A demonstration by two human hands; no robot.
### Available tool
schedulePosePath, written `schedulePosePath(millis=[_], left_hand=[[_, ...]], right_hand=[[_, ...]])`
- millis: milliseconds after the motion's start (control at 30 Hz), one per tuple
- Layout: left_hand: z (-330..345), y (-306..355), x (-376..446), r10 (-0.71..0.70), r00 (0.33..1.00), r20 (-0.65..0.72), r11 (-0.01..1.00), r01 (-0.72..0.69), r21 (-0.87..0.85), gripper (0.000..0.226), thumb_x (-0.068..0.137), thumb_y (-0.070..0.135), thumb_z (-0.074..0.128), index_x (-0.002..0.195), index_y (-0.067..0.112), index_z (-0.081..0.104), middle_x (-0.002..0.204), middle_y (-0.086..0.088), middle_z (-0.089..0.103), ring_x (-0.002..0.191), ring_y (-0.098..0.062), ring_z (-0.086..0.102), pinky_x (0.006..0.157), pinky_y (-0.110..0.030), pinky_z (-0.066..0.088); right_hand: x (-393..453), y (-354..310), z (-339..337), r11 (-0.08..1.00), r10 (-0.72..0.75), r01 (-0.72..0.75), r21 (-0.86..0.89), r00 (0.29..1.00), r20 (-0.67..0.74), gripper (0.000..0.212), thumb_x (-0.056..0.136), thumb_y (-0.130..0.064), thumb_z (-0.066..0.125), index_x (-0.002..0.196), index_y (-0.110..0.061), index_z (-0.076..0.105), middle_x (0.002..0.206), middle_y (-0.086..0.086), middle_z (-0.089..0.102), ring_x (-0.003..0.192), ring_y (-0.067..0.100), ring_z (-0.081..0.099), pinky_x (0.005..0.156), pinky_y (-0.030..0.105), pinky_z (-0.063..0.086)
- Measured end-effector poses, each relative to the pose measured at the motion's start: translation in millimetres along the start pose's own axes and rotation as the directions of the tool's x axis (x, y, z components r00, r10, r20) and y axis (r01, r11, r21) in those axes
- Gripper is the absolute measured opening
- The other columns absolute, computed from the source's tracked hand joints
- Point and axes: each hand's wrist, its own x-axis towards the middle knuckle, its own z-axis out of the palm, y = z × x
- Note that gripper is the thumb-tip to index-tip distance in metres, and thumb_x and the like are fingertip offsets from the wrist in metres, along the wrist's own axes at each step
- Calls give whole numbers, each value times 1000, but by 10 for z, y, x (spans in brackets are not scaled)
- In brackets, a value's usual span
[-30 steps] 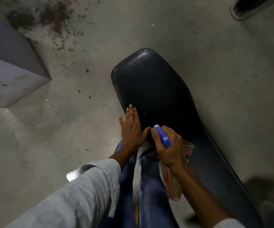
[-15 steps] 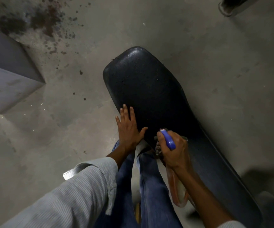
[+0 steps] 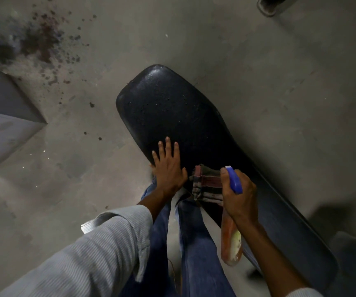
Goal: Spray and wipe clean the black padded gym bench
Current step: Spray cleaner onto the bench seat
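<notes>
On the stained concrete floor (image 3: 258, 61), the black bench (image 3: 172, 108) is beaded with spray. Your left hand (image 3: 168, 168) still presses flat, fingers now spread; your right hand (image 3: 239, 194), gripping the spray bottle (image 3: 232, 239), has uncovered the striped cloth (image 3: 205, 183), so wiping comes next.

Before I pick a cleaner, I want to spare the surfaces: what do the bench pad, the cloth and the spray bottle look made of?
Bench pad: black vinyl or leatherette by the look, pebbled, glossy, with beaded droplets. Cloth: woven fabric, striped dark red and pale, crumpled. Spray bottle: seemingly translucent orange plastic with a blue plastic trigger head, gripped by the right hand.
</notes>
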Motion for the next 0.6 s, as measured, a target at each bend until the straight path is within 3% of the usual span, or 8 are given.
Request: schedulePosePath(millis=[167,433,600], left_hand=[[7,157,-2,-16,1000,27,1000,16,-12,96,98,38,64,172,14,7,179,-17,-10,165,-44,-10,131,-63,-6],[-82,502,112,-118,992,45,993,118,-11,86,106,55,47,171,15,8,179,-20,-4,163,-52,-2,130,-69,3],[-17,591,119,-149,988,46,989,148,8,87,106,64,40,171,16,9,178,-23,-7,163,-53,-3,130,-72,4]], right_hand=[[-162,94,-68,1000,17,-17,2,999,46,49,105,-66,46,89,-23,62,79,2,66,67,20,70,57,48,64],[-163,244,-254,992,127,-124,36,987,-101,46,106,-52,52,82,-14,61,73,8,62,64,29,63,61,50,59],[-122,231,-329,990,121,-114,87,990,-79,56,105,-66,44,83,-17,60,70,6,63,60,24,65,55,38,56]])
